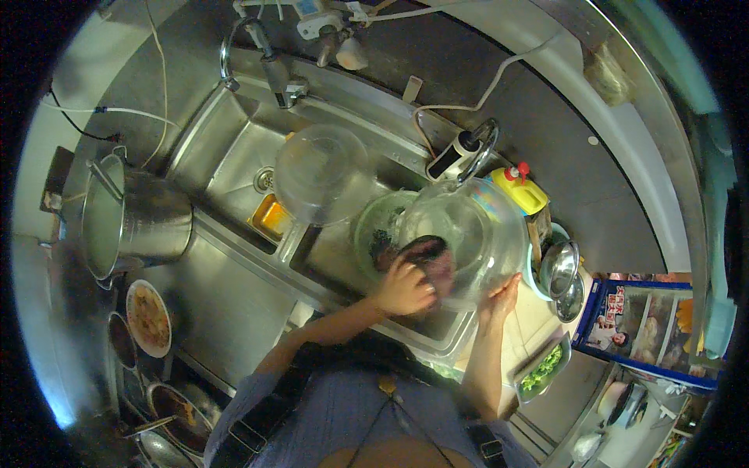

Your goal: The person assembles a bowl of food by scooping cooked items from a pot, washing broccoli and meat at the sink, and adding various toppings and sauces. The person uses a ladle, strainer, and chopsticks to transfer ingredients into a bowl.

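Note:
My left hand (pixel 405 291) grips a dark and pinkish cloth (pixel 440 266), blurred, against the near side of a large clear plastic bowl (pixel 504 240). My right hand (pixel 501 294) holds that bowl by its lower right rim, tilted above the right sink basin (pixel 327 257). Partly behind the bowl, a green tub (pixel 364 234) stands in this basin, with something dark inside. Another round clear plastic bowl or lid (pixel 322 169) lies over the divider between the two basins. Below it, a small metal tray (pixel 272 217) with orange residue sits in the left basin.
A tall steel pot (pixel 155 219) stands left of the sink, near a plate of food (pixel 150 319) and a pan (pixel 181 415). Faucets (pixel 275 76) rise behind. On the right are a yellow jug (pixel 521 190), metal bowls (pixel 560 269) and a tray of chopped greens (pixel 543 368).

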The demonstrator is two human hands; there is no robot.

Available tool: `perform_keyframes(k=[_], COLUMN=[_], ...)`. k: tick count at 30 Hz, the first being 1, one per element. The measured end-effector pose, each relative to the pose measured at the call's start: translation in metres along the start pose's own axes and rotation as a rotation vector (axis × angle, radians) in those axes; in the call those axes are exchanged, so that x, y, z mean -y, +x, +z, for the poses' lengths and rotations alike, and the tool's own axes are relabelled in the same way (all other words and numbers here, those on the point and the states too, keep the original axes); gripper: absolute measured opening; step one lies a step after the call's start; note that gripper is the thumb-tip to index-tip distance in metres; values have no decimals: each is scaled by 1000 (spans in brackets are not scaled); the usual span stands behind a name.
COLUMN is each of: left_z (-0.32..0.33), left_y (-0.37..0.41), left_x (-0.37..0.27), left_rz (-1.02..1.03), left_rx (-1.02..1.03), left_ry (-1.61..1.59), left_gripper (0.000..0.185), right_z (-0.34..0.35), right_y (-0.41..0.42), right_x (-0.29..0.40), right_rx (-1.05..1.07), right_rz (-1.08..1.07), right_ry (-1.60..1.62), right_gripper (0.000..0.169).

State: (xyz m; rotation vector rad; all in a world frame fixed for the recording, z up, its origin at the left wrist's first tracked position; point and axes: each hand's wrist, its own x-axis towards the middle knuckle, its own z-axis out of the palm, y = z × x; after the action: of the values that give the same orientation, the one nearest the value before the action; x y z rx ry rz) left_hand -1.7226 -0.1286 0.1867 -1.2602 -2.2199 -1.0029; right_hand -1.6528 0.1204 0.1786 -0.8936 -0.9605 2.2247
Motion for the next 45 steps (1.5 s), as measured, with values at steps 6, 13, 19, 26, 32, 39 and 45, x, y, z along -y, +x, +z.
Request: perform_keyframes(k=[6, 13, 19, 26, 32, 39, 45], left_z=[-15, -39, -6, -1, -13, -5, -4], left_y=[-65, -23, 45, -11, -28, -45, -1], left_x=[64, 124, 182, 210, 176, 148, 152], left_rz=[-859, -767, -949, -1326, -1304, -962, -905], left_rx=[512, -10, -337, -487, -786, -524, -161], left_ry=[-123, -301, -468, -1413, -1695, -2283, -1573], left_gripper=[31, 41, 30, 18, 21, 40, 55], right_z=[-1, 100, 212, 242, 166, 80, 35], right_y=[25, 136, 148, 132, 101, 88, 35], right_x=[19, 34, 27, 5, -27, -50, -17], right_rx=[99, 519, 918, 990, 736, 485, 347], right_rz=[84, 179, 294, -192, -123, -184, 164], right_ry=[-249, -669, -989, -1168, -853, -705, 22], right_gripper=[29, 38, 39, 31, 36, 43, 55])
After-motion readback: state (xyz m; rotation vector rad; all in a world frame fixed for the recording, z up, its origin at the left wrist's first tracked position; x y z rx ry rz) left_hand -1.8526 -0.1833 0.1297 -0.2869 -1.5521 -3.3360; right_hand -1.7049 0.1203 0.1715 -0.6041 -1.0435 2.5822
